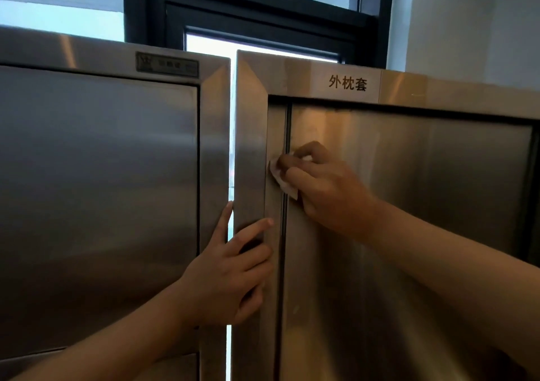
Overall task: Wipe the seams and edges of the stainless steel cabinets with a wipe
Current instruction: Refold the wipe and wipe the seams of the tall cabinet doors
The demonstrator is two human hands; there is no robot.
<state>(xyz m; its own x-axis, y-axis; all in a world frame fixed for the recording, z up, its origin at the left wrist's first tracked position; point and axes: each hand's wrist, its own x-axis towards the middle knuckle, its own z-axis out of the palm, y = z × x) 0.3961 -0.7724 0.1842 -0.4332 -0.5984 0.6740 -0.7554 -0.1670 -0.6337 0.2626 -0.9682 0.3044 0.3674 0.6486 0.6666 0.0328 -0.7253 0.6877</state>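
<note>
The right hand (pixel 324 187) holds a small white wipe (pixel 282 176) and presses it on the dark seam (pixel 287 129) of the right cabinet (pixel 409 205). This seam runs up and down between the cabinet's frame (pixel 251 147) and its door. The grip is tight: the fingers curl round the wipe and pinch it, and part of the wipe sticks out to the left of the seam and below the fingers.

The left hand (pixel 233 275) holds nothing. It rests on the frame, lower than the wipe. Its fingers are mostly straight. One finger lies at the frame's outer edge by the bright gap (pixel 230 135), and another points toward the seam. It looks like it is there to steady the person.

The left cabinet (pixel 99 190) is on the far side of the gap from the seam. Above the seam, on the frame's top bar, is a white label (pixel 347 83) with writing.

The step in hand seems to be wiping this seam. The wipe sits partway along it, with more seam above and a long stretch below.

The next move should slide the wipe along the seam, pressed in firmly so it stays in the groove. Going down, it would come level with the left hand on the frame beside the seam.
</note>
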